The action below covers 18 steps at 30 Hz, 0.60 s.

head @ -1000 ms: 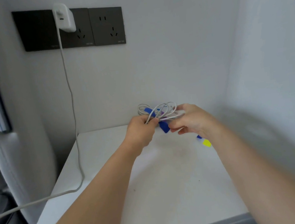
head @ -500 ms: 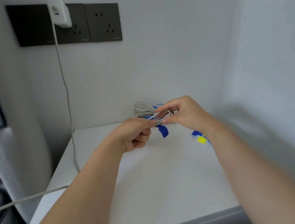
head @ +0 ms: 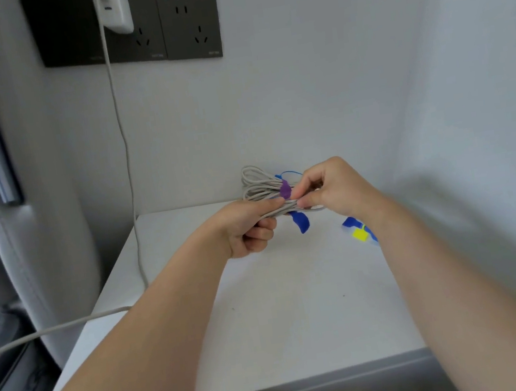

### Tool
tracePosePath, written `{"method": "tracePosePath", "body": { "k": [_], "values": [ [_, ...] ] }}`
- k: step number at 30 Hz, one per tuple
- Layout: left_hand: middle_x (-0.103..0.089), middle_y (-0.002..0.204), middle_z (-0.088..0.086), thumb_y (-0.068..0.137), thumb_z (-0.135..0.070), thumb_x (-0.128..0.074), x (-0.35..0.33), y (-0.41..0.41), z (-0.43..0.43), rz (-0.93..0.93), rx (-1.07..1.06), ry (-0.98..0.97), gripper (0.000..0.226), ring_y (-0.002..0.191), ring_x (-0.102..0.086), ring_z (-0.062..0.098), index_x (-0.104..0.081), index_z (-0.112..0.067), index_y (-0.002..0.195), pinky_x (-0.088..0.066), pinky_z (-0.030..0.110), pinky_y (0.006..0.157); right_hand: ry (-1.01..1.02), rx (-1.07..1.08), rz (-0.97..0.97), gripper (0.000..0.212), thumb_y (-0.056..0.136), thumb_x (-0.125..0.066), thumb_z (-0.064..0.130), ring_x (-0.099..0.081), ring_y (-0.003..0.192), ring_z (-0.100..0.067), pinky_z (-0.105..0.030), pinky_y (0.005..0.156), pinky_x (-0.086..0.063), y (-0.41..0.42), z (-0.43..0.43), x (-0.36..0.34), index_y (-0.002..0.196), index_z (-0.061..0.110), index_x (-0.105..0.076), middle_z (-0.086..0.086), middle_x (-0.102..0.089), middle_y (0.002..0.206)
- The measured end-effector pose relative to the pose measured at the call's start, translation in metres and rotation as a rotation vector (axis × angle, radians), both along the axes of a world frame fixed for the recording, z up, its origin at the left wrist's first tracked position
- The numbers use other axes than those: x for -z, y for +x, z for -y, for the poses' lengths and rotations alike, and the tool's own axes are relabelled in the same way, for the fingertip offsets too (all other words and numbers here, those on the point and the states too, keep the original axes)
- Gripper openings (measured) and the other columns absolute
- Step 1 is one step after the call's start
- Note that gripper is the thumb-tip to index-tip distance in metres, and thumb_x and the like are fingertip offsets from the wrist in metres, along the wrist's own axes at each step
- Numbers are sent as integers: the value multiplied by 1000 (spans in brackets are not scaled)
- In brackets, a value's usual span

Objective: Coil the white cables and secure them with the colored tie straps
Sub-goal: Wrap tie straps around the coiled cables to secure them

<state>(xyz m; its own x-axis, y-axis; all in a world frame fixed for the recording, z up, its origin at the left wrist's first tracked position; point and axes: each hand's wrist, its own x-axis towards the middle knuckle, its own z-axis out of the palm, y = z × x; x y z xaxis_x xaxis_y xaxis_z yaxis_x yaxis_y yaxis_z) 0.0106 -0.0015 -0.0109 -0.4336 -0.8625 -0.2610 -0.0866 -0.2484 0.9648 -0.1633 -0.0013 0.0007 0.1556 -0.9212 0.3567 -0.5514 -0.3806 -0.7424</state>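
Observation:
A coiled white cable (head: 257,186) is held above the back of the white table (head: 267,320). My left hand (head: 249,226) grips the bundle from the left, thumb and fingers curled round its strands. My right hand (head: 332,190) pinches the bundle beside a purple tie strap (head: 285,190) that sits on the coil. A blue tie strap (head: 300,221) hangs down from the bundle between my hands. Another thin blue strap loop (head: 288,173) shows behind the coil.
Blue and yellow tie straps (head: 359,232) lie on the table by my right wrist. A white charger (head: 114,8) is plugged into a dark wall socket panel (head: 189,26); its cable (head: 126,167) hangs down and runs off left. Walls close the back and right.
The camera view has shifted a little. My hands stay on the coil; the purple strap has come into view on the bundle between my fingers.

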Motion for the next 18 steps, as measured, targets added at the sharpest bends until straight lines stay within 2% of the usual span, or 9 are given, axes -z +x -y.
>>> {"method": "tracePosePath", "body": {
  "k": [5, 8, 10, 12, 14, 15, 17, 18],
  "values": [
    [-25, 40, -8, 95, -21, -50, 3, -4, 1, 22, -55, -49, 18, 30, -15, 3, -51, -20, 77, -8, 12, 35, -28, -3, -54, 23, 69, -72, -12, -58, 60, 2, -7, 64, -46, -1, 3, 3, 70, 11, -69, 3, -65, 71],
    [-25, 39, -9, 93, -19, -53, 3, -7, 1, 25, -113, -90, 24, 31, -16, 4, -48, -19, 70, -10, 12, 35, -22, -7, -40, 19, 69, -72, -10, -58, 61, 6, -7, 65, -46, -3, 4, 2, 76, 8, -72, -2, -67, 75],
    [-26, 39, -8, 93, -17, -54, 3, -9, 3, 23, -148, -119, 28, 32, -16, 5, -45, -18, 66, -11, 13, 35, -2, -27, -49, 19, 71, -73, -7, -57, 61, 9, -5, 63, -43, -5, 1, 0, 85, 7, -73, 1, -67, 75],
    [-25, 39, -9, 92, -16, -54, 5, -10, 5, 18, -177, -143, 29, 33, -16, 6, -43, -19, 65, -11, 14, 36, 23, -64, -6, 18, 77, -72, 2, -60, 68, 5, -7, 68, -44, -10, -2, -3, 90, 14, -72, 3, -68, 80],
    [-25, 38, -9, 92, -15, -54, 7, -8, 7, 16, -215, -159, 29, 33, -16, 7, -41, -19, 66, -12, 13, 37, 45, 21, 53, 6, 83, -70, 17, -62, 72, -4, -14, 69, -47, -19, -2, -6, 89, 17, -70, 1, -69, 83],
    [-25, 37, -9, 92, -14, -55, 7, -6, 9, 12, -237, -164, 29, 32, -16, 7, -41, -19, 66, -12, 13, 37, 47, 128, -4, 12, 83, -69, 27, -59, 67, -9, -19, 64, -45, -26, 1, -6, 81, 15, -67, -2, -66, 77],
    [-26, 36, -9, 91, -13, -55, 9, -4, 11, 10, -278, -165, 30, 31, -16, 7, -41, -18, 65, -12, 13, 37, 122, 375, -362, 46, 82, -66, 44, -46, 56, -18, -26, 56, -34, -41, 8, -4, 62, 4, -51, -7, -52, 61],
    [-27, 35, -9, 91, -13, -55, 9, -3, 11, 13, -297, -164, 31, 31, -16, 7, -41, -18, 65, -13, 12, 37, 208, 443, -521, 56, 80, -64, 51, -43, 55, -19, -27, 54, -33, -45, 8, -2, 57, 4, -45, -6, -46, 57]
  ]
}}
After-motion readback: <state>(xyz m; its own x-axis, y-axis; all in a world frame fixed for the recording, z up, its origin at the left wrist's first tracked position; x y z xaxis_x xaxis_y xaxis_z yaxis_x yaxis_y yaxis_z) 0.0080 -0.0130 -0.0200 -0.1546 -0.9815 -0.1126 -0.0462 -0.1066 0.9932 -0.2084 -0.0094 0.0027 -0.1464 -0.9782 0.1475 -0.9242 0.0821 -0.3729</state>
